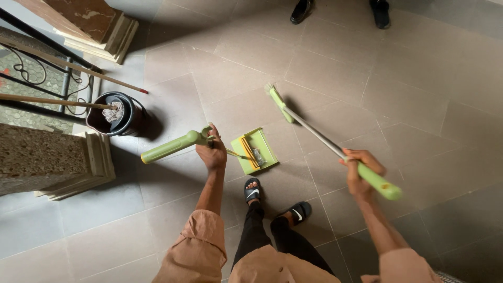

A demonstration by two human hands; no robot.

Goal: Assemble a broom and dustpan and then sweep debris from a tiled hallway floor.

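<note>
My left hand [212,151] grips the light green handle of a long-handled dustpan [255,150], whose green pan rests on the tiled floor just ahead of my sandalled feet, with a little dirt in it. My right hand [360,169] holds the green grip of a broom [313,131]. Its metal shaft slants up and left to the green brush head [277,101], which touches the floor a short way beyond the pan's far side.
A dark bucket [127,121] with a mop head in it stands at the left, wooden mop poles leaning over a metal railing [63,68]. Stone pillar bases [97,157] flank it. Another person's black shoes [304,9] stand at the top edge.
</note>
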